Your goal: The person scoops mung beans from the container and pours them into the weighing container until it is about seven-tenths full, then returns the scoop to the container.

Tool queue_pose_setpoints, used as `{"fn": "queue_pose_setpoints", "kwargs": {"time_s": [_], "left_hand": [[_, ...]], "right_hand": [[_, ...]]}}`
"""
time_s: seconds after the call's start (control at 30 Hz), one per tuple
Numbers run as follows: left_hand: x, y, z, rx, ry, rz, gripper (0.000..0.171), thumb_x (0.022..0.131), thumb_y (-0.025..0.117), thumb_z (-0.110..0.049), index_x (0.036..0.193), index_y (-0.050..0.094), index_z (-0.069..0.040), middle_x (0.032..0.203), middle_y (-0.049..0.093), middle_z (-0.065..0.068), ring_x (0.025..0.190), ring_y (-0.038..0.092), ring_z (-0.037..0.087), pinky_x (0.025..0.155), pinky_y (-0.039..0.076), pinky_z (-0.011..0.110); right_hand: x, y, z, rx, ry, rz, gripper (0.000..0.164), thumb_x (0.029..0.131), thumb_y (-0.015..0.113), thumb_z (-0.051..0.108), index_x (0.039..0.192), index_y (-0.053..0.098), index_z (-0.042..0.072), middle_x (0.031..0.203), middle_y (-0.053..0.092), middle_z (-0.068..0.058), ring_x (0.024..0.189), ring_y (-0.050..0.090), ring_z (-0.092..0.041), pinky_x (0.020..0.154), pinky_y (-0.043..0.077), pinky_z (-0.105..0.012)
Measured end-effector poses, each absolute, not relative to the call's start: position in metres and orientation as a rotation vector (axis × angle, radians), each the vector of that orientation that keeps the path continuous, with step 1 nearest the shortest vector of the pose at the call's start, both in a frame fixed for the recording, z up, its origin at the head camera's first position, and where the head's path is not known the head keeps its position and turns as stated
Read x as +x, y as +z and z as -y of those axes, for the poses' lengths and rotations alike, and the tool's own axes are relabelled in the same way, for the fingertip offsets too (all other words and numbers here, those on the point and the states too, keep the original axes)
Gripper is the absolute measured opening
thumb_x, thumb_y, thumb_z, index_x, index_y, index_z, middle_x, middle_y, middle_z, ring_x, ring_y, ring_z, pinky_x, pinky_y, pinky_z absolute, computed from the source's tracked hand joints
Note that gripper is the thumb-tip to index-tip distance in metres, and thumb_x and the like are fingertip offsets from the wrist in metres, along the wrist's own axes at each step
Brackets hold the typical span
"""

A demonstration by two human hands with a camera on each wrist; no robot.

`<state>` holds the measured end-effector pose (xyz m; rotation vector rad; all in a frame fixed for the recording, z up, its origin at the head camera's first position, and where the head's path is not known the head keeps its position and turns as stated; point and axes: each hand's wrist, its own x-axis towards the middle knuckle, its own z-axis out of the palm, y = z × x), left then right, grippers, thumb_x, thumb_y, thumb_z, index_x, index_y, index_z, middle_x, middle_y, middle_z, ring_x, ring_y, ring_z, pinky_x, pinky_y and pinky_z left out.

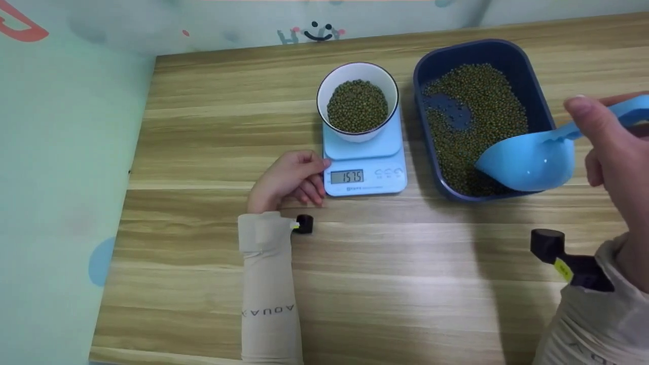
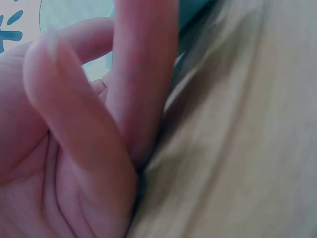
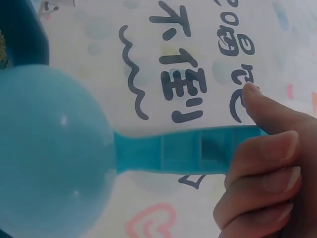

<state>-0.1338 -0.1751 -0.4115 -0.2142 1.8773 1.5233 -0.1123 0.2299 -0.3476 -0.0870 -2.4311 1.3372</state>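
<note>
My right hand [image 1: 613, 152] grips the handle of a light blue ladle [image 1: 532, 162], fingers curled round it in the right wrist view. The ladle's bowl tilts over the front right of a navy tub [image 1: 545, 109], its pointed lip above the mung beans [image 1: 476, 101] inside. What the ladle holds is hidden. A white bowl [image 1: 324, 94] of mung beans stands on a light blue kitchen scale [image 1: 367, 175] that reads 157.5. My left hand [image 1: 291, 177] rests on the table with loosely bent fingers, touching the scale's left edge.
The wooden table [image 1: 203, 152] meets a printed wall covering [image 1: 243, 23] at the back and a pale green surface [image 1: 66, 152] at the left. A bare patch of tub floor shows among the beans at its left side.
</note>
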Motion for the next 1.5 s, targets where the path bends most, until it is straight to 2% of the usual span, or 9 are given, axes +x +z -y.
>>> {"fn": "queue_pose_setpoints", "kwargs": {"time_s": [0.2, 0.3, 0.43, 0.57, 0.7, 0.83, 1.13, 1.3, 1.5], "left_hand": [[-0.133, -0.41, 0.175, -0.216, 1.542, -1.874, 0.031, 0.09, 0.054, -0.03, 0.087, 0.05, 0.0, 0.07, 0.06, 0.018, 0.053, 0.062, 0.023, 0.041, 0.045, 0.024], [-0.133, -0.413, 0.175, -0.213, 1.539, -1.877, 0.032, 0.089, 0.055, -0.031, 0.087, 0.05, 0.0, 0.071, 0.061, 0.018, 0.054, 0.062, 0.024, 0.041, 0.046, 0.025], [-0.136, -0.422, 0.176, -0.198, 1.538, -1.873, 0.034, 0.088, 0.055, -0.034, 0.089, 0.051, 0.0, 0.072, 0.061, 0.019, 0.054, 0.062, 0.025, 0.041, 0.046, 0.025], [-0.139, -0.433, 0.179, -0.186, 1.543, -1.878, 0.037, 0.086, 0.057, -0.038, 0.089, 0.052, -0.002, 0.072, 0.061, 0.019, 0.054, 0.062, 0.025, 0.041, 0.046, 0.026], [-0.139, -0.438, 0.181, -0.18, 1.562, -1.885, 0.039, 0.084, 0.058, -0.04, 0.088, 0.052, -0.002, 0.072, 0.061, 0.02, 0.055, 0.063, 0.027, 0.04, 0.046, 0.026], [-0.138, -0.438, 0.182, -0.185, 1.566, -1.887, 0.038, 0.085, 0.058, -0.04, 0.088, 0.052, -0.002, 0.072, 0.061, 0.02, 0.055, 0.063, 0.028, 0.04, 0.046, 0.026], [-0.134, -0.419, 0.178, -0.193, 1.562, -1.869, 0.034, 0.089, 0.054, -0.032, 0.088, 0.05, 0.002, 0.07, 0.06, 0.019, 0.053, 0.062, 0.024, 0.04, 0.044, 0.024], [-0.132, -0.412, 0.177, -0.194, 1.553, -1.874, 0.033, 0.089, 0.055, -0.031, 0.087, 0.05, 0.002, 0.07, 0.06, 0.018, 0.054, 0.062, 0.025, 0.041, 0.045, 0.024], [-0.132, -0.41, 0.176, -0.191, 1.548, -1.873, 0.032, 0.089, 0.054, -0.031, 0.087, 0.051, 0.001, 0.071, 0.061, 0.018, 0.055, 0.062, 0.025, 0.042, 0.046, 0.025]], "right_hand": [[-0.11, -0.349, -0.232, -0.115, 1.231, 2.534, 0.028, 0.081, 0.064, 0.03, 0.102, 0.065, 0.011, 0.05, 0.053, -0.005, 0.03, 0.041, -0.014, 0.03, 0.03, -0.019], [-0.105, -0.354, -0.241, -0.142, 1.149, 2.67, 0.034, 0.084, 0.06, 0.036, 0.108, 0.062, 0.013, 0.05, 0.055, -0.004, 0.034, 0.047, -0.013, 0.033, 0.035, -0.018], [-0.094, -0.361, -0.252, -0.144, 1.091, 2.839, 0.04, 0.088, 0.053, 0.037, 0.115, 0.058, 0.008, 0.057, 0.057, 0.003, 0.04, 0.051, -0.01, 0.038, 0.04, -0.016], [-0.085, -0.365, -0.256, -0.128, 0.959, 2.925, 0.044, 0.089, 0.051, 0.038, 0.116, 0.058, 0.005, 0.058, 0.056, 0.003, 0.04, 0.05, -0.005, 0.037, 0.039, -0.013], [-0.08, -0.367, -0.255, -0.092, 0.898, 2.921, 0.041, 0.088, 0.053, 0.038, 0.115, 0.06, 0.008, 0.06, 0.058, -0.006, 0.041, 0.05, -0.004, 0.038, 0.038, -0.012], [-0.078, -0.366, -0.252, -0.032, 0.909, 2.915, 0.04, 0.087, 0.055, 0.036, 0.116, 0.06, 0.01, 0.062, 0.059, -0.008, 0.041, 0.05, -0.004, 0.037, 0.037, -0.013], [-0.075, -0.364, -0.247, 0.034, 0.958, 2.995, 0.043, 0.088, 0.055, 0.034, 0.124, 0.053, 0.011, 0.076, 0.058, -0.01, 0.043, 0.051, -0.001, 0.034, 0.036, -0.019], [-0.078, -0.362, -0.245, 0.098, 0.873, 3.034, 0.045, 0.089, 0.051, 0.039, 0.127, 0.051, 0.015, 0.072, 0.06, -0.015, 0.043, 0.049, 0.0, 0.034, 0.032, -0.021], [-0.084, -0.36, -0.24, 0.079, 0.826, 2.989, 0.042, 0.087, 0.054, 0.041, 0.122, 0.055, 0.018, 0.067, 0.06, -0.015, 0.037, 0.043, -0.008, 0.033, 0.03, -0.02]]}}
